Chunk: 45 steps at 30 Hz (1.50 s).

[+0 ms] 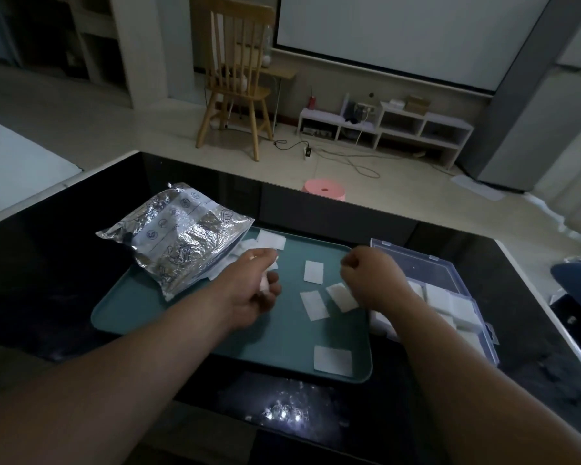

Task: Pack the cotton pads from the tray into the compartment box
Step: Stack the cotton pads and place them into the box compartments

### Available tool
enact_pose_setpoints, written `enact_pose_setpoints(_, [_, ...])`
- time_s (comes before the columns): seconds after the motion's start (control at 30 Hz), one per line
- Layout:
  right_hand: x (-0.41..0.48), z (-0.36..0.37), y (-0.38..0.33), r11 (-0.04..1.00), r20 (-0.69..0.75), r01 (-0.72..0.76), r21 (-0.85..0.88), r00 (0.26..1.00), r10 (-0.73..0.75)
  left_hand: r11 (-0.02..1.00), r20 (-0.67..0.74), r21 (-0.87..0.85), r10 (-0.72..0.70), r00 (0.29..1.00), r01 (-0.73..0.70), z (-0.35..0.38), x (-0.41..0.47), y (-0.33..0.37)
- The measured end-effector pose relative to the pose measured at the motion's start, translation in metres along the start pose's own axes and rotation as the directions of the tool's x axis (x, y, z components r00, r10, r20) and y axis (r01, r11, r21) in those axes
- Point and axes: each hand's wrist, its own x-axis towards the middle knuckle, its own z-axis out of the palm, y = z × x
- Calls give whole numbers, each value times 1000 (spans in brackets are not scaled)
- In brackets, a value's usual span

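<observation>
Five cotton pads (313, 271) lie loose and flat on the teal tray (182, 320): three clustered at mid-frame, one alone near the tray's lower right corner, and one at the tray's far edge beside the foil bag. More white pads (450, 300) already sit stacked in the compartments of the clear compartment box (490, 344), which stands just right of the tray with its lid laid open behind it.

The left hand (255, 286) hovers over the tray's middle, its fingers (272, 278) curled round a white pad (265, 285) tucked against the palm (one pad or several, it is too blurred to say). The right hand (369, 276) hangs over the tray's right edge, just above the cluster of three, the nearest pad right beside its knuckles. Its fingers are curled under with the back of the hand toward the camera, so I cannot tell whether they pinch anything.

A crinkled silver foil bag (175, 236) rests over the tray's upper left corner. All of this sits on a dark glossy counter (47, 263). Beyond it, in the upper frame, stand a wooden chair (235, 78), a pink stool (324, 189) and a low white shelf (399, 125).
</observation>
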Motion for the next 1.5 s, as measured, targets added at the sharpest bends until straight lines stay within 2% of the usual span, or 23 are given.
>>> enact_pose_setpoints(0.1, [-4,13,1,920,141,20,-391,989,38,995,-10,100,26,1000,-25,3,-1,-4])
enact_pose_setpoints(0.2, [-7,20,-10,844,129,56,-533,992,15,986,-22,166,23,999,-19,5,0,-9])
enact_pose_setpoints(0.3, [-7,28,-13,883,128,38,-467,992,25,970,-23,244,23,999,-16,4,1,-12])
enact_pose_setpoints(0.43, [-10,25,-17,982,61,-45,-181,997,57,963,-24,268,26,999,-19,5,2,-13])
enact_pose_setpoints(0.5, [-15,27,-22,985,58,-28,-169,998,39,966,-33,257,34,999,-24,4,3,-12])
enact_pose_setpoints(0.63, [-25,51,-33,960,133,2,-281,990,37,962,-33,269,46,998,-36,4,2,-12])
enact_pose_setpoints(0.73, [-26,59,-38,968,134,41,-247,991,-7,967,-35,256,30,999,-20,3,1,-13])
enact_pose_setpoints(0.8, [-20,53,-38,984,111,4,-181,994,16,971,-35,238,35,999,-26,4,2,-8])
enact_pose_setpoints(0.93, [21,31,-39,990,-35,-140,-30,990,139,978,-49,202,65,997,-54,5,6,3])
enact_pose_setpoints(1.03, [47,35,-49,970,70,-170,-175,980,185,979,-27,192,70,997,-64,7,2,8])
enact_pose_setpoints(1.1, [56,48,-56,942,150,-122,-314,973,176,980,-25,189,75,997,-70,7,2,9])
enact_pose_setpoints(1.23, [58,59,-62,915,165,-37,-403,980,112,980,-51,188,76,996,-65,3,6,8])
enact_pose_setpoints(1.3, [50,55,-53,951,141,-62,-301,984,108,983,-51,177,64,997,-54,3,5,6])
enact_pose_setpoints(1.33, [44,52,-46,984,144,-99,-150,982,121,982,-56,181,59,997,-48,2,5,4])
enact_pose_setpoints(1.37, [33,47,-39,983,176,-157,100,975,138,982,-61,187,51,997,-38,1,4,3])
enact_pose_setpoints(1.4, [21,41,-31,893,228,-225,389,963,143,982,-63,189,39,997,-27,0,3,1])
enact_pose_setpoints(1.43, [8,34,-24,742,282,-278,610,951,124,981,-51,194,28,998,-18,1,-1,1])
enact_pose_setpoints(1.47, [-6,27,-18,593,333,-320,739,938,92,982,-28,190,16,999,-11,3,-3,0])
enact_pose_setpoints(1.5, [-19,20,-13,497,363,-345,796,930,63,985,14,171,-2,1000,-1,5,-6,-2])
